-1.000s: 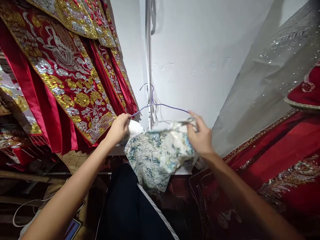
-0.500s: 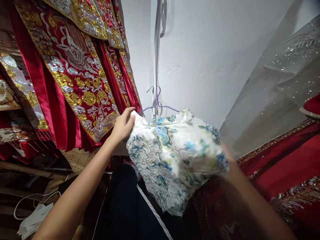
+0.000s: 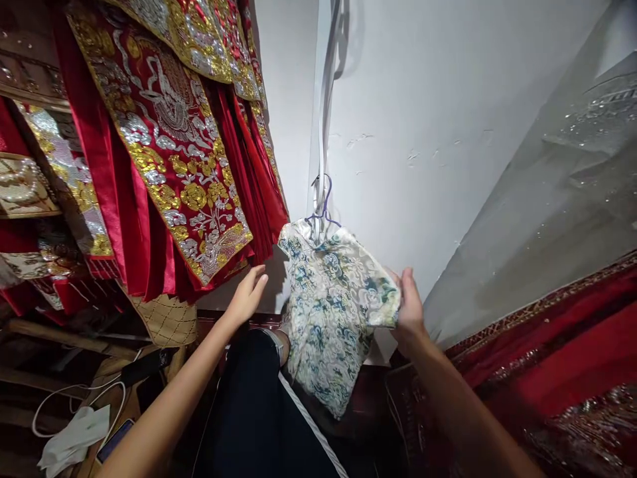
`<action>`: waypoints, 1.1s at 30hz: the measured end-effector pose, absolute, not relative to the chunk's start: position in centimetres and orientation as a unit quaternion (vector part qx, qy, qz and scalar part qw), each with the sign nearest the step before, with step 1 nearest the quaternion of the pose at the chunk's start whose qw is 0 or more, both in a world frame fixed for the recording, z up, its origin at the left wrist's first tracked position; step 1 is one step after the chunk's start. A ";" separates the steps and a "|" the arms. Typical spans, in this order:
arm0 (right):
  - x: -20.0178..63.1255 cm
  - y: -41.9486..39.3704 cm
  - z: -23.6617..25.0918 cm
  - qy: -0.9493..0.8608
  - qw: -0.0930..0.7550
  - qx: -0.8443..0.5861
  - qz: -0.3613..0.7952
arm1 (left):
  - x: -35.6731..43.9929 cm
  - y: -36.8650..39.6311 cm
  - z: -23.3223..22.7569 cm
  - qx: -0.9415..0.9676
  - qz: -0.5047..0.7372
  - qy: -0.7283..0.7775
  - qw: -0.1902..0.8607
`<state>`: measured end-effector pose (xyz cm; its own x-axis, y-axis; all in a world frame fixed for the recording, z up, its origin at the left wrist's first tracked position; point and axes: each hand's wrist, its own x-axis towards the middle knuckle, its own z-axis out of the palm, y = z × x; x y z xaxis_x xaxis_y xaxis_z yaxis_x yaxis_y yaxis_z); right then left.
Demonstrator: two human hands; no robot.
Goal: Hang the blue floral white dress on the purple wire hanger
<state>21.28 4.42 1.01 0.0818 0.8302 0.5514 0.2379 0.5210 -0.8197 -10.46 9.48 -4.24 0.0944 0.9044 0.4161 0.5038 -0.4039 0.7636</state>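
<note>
While the floral blouse (image 3: 334,312) hangs on the purple wire hanger (image 3: 323,207) against the white wall (image 3: 423,133), your right hand (image 3: 411,307) pinches its right sleeve edge between thumb and fingers, closed on the cloth. Your left hand (image 3: 247,294) is open, fingers spread, just beside the blouse's left side and not touching it. The blouse is cream with blue and green flowers, its short sleeves sticking out to both sides, its hem falling in front of a dark garment (image 3: 259,411) below. A white cord (image 3: 313,428) runs slantwise across that dark garment.

To your left, red robes with gold and silver embroidery (image 3: 169,146) hang in overlapping layers, their lower edge near your left hand. To your right, more red embroidered cloth (image 3: 562,352) lies under a grey sheer sequined fabric (image 3: 557,199). Down at the lower left you have a white cable (image 3: 74,398), crumpled white tissue (image 3: 74,438) and a phone (image 3: 114,440) lying close together.
</note>
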 end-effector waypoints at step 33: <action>19.1 1.6 0.2 -0.786 0.457 -0.401 0.114 | -7.7 -3.7 11.6 0.847 0.118 0.412 0.315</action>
